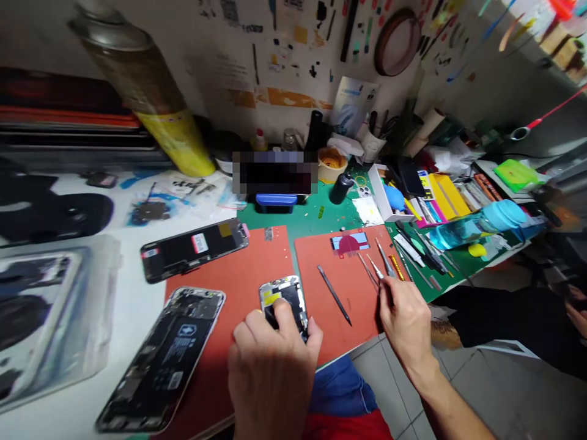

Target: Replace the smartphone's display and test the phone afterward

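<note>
Our left fingers [283, 318] grip the small opened phone [296, 305] on the red mat [270, 263]; likely light, stiff, fragile, best held by its edges. Our right fingers [389, 293] pinch a slim tool [375, 267].

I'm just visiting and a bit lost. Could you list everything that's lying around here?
Small opened phone: 1, black and silver, under the left hand
Large opened phone: 1, black, left
Labelled phone part: 1, black, above it
Red mats: 2, red, centre
Green mat: 1, green, behind and right
Pen-shaped tool: 1, black, right red mat
Slim tools: several, mixed, by the right hand
Spray can: 1, yellow and brown, back left
Water bottle: 1, blue, right
Small bottle: 1, dark, back centre
Other person's hand: 1, far right
Left hand: 1, bare, on the small phone
Right hand: 1, bare, beside slim tools
</note>
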Demonstrator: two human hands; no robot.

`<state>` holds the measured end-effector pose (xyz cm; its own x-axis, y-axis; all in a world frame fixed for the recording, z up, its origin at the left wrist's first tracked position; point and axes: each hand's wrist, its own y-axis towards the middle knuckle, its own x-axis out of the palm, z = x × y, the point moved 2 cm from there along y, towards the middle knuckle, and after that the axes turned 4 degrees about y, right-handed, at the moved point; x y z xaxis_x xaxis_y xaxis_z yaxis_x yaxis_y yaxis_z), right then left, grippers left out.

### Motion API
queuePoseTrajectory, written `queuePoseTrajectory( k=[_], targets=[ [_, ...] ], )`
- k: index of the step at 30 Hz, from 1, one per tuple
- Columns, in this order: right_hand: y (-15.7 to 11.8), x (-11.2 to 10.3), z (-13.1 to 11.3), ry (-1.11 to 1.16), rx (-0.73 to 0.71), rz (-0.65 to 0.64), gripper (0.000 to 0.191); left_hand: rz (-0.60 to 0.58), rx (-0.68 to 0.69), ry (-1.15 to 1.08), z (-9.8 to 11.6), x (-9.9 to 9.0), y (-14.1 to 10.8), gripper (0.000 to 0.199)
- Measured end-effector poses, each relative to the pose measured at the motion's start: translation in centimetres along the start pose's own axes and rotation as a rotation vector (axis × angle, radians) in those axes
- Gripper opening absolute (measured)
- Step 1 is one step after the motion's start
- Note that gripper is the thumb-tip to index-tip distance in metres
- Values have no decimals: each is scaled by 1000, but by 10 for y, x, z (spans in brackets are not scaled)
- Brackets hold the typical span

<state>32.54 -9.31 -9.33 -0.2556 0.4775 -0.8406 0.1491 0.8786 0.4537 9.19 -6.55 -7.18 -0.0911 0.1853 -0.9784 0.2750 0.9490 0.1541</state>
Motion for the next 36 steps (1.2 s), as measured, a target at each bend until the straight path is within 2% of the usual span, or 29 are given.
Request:
queuePoseTrajectory(
  k=[5, 7, 9, 11, 13, 15, 16, 18, 20, 23, 25, 26, 29, 31, 33, 35, 36],
  targets=[
    [1, -4, 6, -60, -78, -87, 21, -61, -84, -61, -7, -4, -5, 26],
    [2, -10, 1, -22, -88, -35, 19, -84, -91, -82, -11, -5, -7, 23],
    [2, -16, -11, 109, -40, 40, 16, -90, -86, -120, -16, -5, -8, 22],
    [-2, -15, -31, 382, 90, -3, 13, -89, -71, -170, -21, -5, -8, 18],
    [-8, -4, -57, 749, 319, -229, 17, -74, -63, -209, -25, -4, -10, 15],
    [-14, 13, -82, 1050, 590, -467, 36, -33, -62, -242, -28, -2, -12, 19],
    [-16, 22, -94, 1156, 700, -532, 46, -3, -65, -263, -28, -1, -14, 23],
    [-15, 35, -111, 1311, 844, -594, 61, 54, -68, -311, -29, 3, -19, 31],
    [-10, 42, -119, 1396, 900, -602, 63, 94, -74, -352, -31, 8, -24, 34],
    [-4, 41, -122, 1414, 903, -588, 57, 136, -117, -448, -40, 14, -29, 58],
    [-2, 38, -121, 1394, 871, -585, 53, 77, -203, -649, -51, 17, -28, 77],
    [-2, 36, -121, 1388, 846, -584, 51, 4, -268, -801, -56, 17, -25, 80],
    [-1, 33, -119, 1382, 758, -588, 43, -310, -477, -1361, -66, 20, -15, 72],
    [-1, 33, -118, 1363, 699, -600, 39, -481, -541, -1674, -65, 21, -7, 68],
    [-1, 32, -116, 1308, 628, -608, 36, -541, -567, -1844, -61, 24, -1, 63],
    [-1, 30, -115, 1203, 530, -553, 32, -512, -607, -1899, -57, 28, 1, 58],
    [0, 28, -115, 1135, 465, -487, 30, -489, -631, -1910, -55, 30, 1, 57]
  ],
)
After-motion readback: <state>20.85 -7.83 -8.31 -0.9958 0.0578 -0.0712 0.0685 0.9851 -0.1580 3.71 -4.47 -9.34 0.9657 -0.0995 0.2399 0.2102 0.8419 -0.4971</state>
